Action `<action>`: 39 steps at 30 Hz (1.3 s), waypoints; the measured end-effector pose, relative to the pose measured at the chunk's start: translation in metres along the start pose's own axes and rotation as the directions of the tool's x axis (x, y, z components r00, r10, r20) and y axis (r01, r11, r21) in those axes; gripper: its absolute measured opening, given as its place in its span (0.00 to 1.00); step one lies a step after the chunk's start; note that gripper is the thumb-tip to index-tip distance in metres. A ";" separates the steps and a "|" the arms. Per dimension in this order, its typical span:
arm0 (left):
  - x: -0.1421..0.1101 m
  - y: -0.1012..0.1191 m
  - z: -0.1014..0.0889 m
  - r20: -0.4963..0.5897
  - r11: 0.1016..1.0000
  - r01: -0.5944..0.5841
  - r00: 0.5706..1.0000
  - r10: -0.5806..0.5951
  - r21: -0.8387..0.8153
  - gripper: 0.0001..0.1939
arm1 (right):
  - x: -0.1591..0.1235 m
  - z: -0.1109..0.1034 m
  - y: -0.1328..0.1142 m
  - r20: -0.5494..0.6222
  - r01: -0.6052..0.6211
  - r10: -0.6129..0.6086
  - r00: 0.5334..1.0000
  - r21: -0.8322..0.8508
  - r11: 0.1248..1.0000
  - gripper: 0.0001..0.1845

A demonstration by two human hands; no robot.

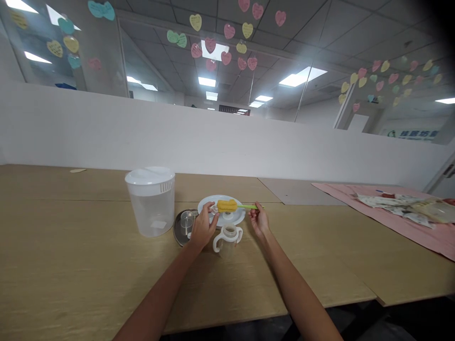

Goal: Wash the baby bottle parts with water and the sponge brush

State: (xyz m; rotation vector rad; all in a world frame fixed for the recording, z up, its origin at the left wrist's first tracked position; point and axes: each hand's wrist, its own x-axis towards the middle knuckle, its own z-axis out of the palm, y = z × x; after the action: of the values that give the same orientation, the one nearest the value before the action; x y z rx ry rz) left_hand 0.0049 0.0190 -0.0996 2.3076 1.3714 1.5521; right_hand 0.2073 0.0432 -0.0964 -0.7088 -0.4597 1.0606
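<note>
My right hand (pixel 260 221) grips the green handle of a sponge bottle brush (pixel 227 205), held level over a white plate (pixel 239 221). The brush's yellow sponge head points left, toward my left hand (pixel 205 224). Between the closed fingers of that hand is a small clear bottle part (pixel 214 209), at the tip of the sponge; its exact kind is too small to tell. Below the brush stands a baby bottle (pixel 227 237), uncapped, with two white side handles. Partly behind my left hand, a round metal tray (pixel 177 232) bears a clear cap (pixel 186 219) and a small white piece.
A tall translucent bucket (pixel 151 203) with a white lid stands left of the tray. To the far right, a pink cloth (pixel 341 195) carries papers and plastic bags (pixel 408 207). A flat tan piece (pixel 78 170) lies at the back left, near the white wall (pixel 213 147).
</note>
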 end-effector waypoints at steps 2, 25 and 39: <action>0.000 0.000 0.000 0.012 1.000 0.024 1.000 -0.024 -0.014 0.14 | -0.001 0.001 0.001 0.014 -0.001 0.001 1.000 -0.010 1.000 0.11; 0.003 -0.004 -0.002 -0.131 0.977 0.187 0.971 -0.200 -0.104 0.14 | -0.002 0.002 -0.002 0.042 0.021 -0.021 0.999 -0.005 1.000 0.12; 0.003 -0.006 -0.002 -0.176 0.970 0.229 0.955 -0.240 -0.080 0.14 | -0.001 0.000 -0.001 0.061 0.028 -0.030 0.998 0.038 0.999 0.07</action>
State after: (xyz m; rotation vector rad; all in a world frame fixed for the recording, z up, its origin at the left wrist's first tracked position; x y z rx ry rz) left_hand -0.0006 0.0238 -0.0994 1.9247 1.5509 1.7366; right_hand 0.2072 0.0422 -0.0956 -0.6364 -0.5006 1.0635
